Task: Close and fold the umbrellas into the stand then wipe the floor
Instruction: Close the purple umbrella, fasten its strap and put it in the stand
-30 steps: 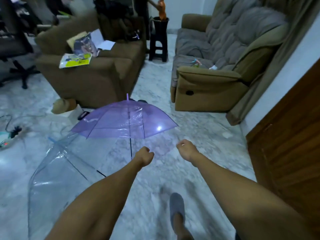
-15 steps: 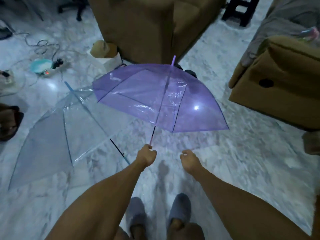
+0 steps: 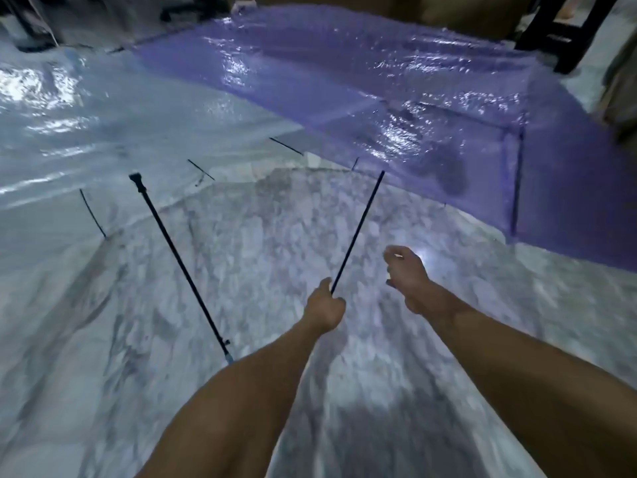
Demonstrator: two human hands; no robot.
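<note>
An open purple umbrella (image 3: 396, 98) fills the upper middle and right of the view, its canopy wet and shiny. Its thin black shaft (image 3: 358, 232) runs down to my left hand (image 3: 325, 310), which grips the handle end. My right hand (image 3: 408, 270) hovers just to the right of it with fingers loosely curled, holding nothing. An open clear umbrella (image 3: 86, 132) lies on the left, its black shaft (image 3: 179, 260) slanting down toward my left forearm. The umbrella stand is not in view.
White marble floor (image 3: 258, 236) lies under both umbrellas and spreads toward me. A black stool leg (image 3: 568, 36) stands at the top right, beside a brown sofa edge (image 3: 620, 81). Dark furniture shapes sit at the top left.
The view has dropped close to the umbrellas, which now fill the frame. My left hand still grips the purple umbrella's handle; my right hand has moved forward, closer to the shaft.
</note>
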